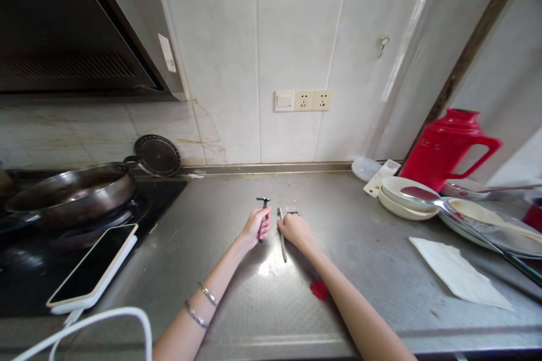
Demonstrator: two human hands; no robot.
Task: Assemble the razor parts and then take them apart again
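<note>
Nearest, below both hands: front edge of the grey metal tabletop (237, 304), forearms across it, two silver metal bracelets (197, 314) on the left one. Low and left of the left hand (256, 227), a looped white cable (131, 311) and a flat black-screened phone (94, 268) in a pale case. Below the right hand (295, 229), beside the forearm, a red patch (318, 290); object or reflection, cannot tell. Out to its right, a creased white paper napkin (461, 273).

Left hand: curled round a slim dark T-headed razor-like tool (265, 203), raised, head up past the fingers. Right hand: fingers closed on a curved pale-grey stick-like handle (283, 245), low at the tabletop, dark end past the fingertips. A small bluish-grey flat piece (291, 210) shows just beyond those fingers; joined or separate, unclear. Tools are near each other, not touching.

Handling, judged: hold both by the handles, fingers behind the heads, wrists low; a light pinch on the right should avoid tipping the piece.

Room: bare metal runs between the hands and the back ledge. Sideways limits: black glass hob (169, 194) with a round steel pan (105, 192) beyond the left hand; stacked cream shallow bowls (400, 211) and a glossy red thermos jug (440, 152) beyond the right. Farthest, pale tiled wall (228, 39) with cream sockets (304, 101).
</note>
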